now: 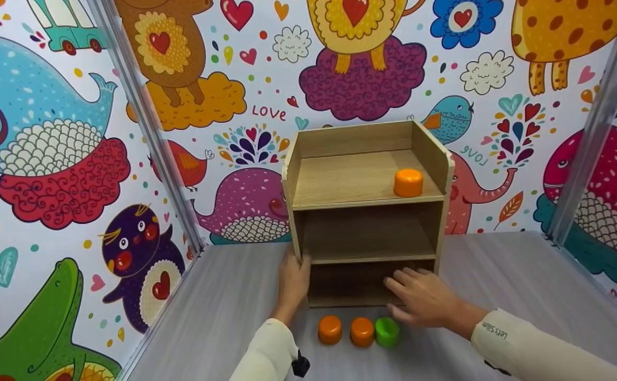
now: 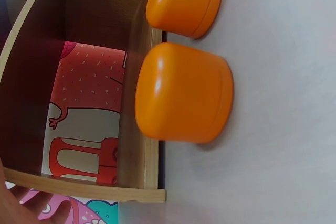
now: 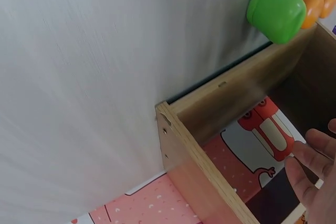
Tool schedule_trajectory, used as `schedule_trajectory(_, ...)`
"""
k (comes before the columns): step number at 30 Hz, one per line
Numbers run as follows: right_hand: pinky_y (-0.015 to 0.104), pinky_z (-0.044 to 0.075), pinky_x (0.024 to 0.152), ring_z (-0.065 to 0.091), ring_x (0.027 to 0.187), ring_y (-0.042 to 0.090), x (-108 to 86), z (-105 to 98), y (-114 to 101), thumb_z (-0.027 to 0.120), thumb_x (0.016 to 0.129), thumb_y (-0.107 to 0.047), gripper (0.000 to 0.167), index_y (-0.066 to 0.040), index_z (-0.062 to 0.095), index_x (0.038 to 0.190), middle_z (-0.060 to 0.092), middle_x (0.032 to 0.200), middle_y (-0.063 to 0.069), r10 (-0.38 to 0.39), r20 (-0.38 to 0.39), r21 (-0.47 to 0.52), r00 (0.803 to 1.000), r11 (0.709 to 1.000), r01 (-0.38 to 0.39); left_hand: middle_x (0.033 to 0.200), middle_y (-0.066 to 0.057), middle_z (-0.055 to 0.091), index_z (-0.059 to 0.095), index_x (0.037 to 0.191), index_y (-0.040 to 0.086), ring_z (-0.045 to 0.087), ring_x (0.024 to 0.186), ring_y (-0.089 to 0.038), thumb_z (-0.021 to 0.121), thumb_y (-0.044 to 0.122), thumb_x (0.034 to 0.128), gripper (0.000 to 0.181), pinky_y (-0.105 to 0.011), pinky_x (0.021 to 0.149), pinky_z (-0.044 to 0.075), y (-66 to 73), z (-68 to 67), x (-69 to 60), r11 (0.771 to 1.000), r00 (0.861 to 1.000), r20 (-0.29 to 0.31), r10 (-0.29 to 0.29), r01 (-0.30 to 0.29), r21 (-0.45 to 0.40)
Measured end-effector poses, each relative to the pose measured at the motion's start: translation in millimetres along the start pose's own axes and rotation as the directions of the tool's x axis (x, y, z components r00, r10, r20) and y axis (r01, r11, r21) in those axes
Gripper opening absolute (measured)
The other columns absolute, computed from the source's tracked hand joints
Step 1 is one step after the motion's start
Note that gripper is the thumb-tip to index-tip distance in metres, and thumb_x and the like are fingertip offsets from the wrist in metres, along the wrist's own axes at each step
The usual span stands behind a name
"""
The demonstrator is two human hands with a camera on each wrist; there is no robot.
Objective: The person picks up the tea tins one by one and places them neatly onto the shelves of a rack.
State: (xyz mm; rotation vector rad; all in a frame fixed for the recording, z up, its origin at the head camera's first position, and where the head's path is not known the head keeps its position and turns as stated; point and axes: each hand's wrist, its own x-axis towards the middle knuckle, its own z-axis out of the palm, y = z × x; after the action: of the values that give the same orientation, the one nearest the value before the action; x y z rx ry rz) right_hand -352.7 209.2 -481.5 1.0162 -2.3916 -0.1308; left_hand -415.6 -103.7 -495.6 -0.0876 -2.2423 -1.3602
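Note:
A small wooden shelf (image 1: 369, 262) with an upper tray and two compartments below stands against the wall. My left hand (image 1: 293, 280) grips its left side panel; part of that hand shows dark in a corner of the left wrist view. My right hand (image 1: 422, 296) hovers before the bottom compartment at the right, fingers spread and holding nothing. On the floor in front sit two orange rounded cylinders (image 1: 330, 330) (image 2: 184, 93) and a green one (image 1: 387, 332) (image 3: 276, 11). Another orange cylinder (image 1: 408, 183) stands on the upper tray, near its right front.
A cartoon-printed wall (image 1: 255, 63) rises close behind the shelf, with another printed wall (image 1: 49, 185) at the left. Metal posts (image 1: 147, 106) mark the corners. The grey wood-grained surface (image 1: 218, 307) extends to both sides of the shelf.

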Motion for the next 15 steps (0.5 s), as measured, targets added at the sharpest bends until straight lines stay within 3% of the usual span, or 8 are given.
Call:
schedule_trajectory(9,0.039,0.055,0.067,0.062,0.079,0.017,-5.0,10,-9,0.062,0.094,-0.052,0.041,-0.02,0.059,0.118,0.063,0.097,-0.001,-0.025,0.029,0.019,0.999,1.0,0.024,0.067,0.004,0.038,0.05,0.089,0.01,0.035,0.054,-0.01,0.057,0.023,0.1019,0.02,-0.026,0.05,0.031,2.4,0.3,0.3,1.0,1.0,-0.018,0.011,-0.011,-0.01)
schedule_trajectory(15,0.043,0.057,0.07,0.064,0.083,0.019,-8.5,17,-14,0.066,0.091,-0.05,0.042,-0.019,0.06,0.12,0.063,0.1,0.0,-0.025,0.043,0.06,0.999,0.998,0.022,0.066,0.004,0.038,0.048,0.084,0.011,0.034,0.054,-0.01,0.057,0.024,0.1016,0.024,-0.026,0.05,0.03,2.3,1.1,0.1,1.0,1.0,-0.02,-0.001,0.001,-0.005)
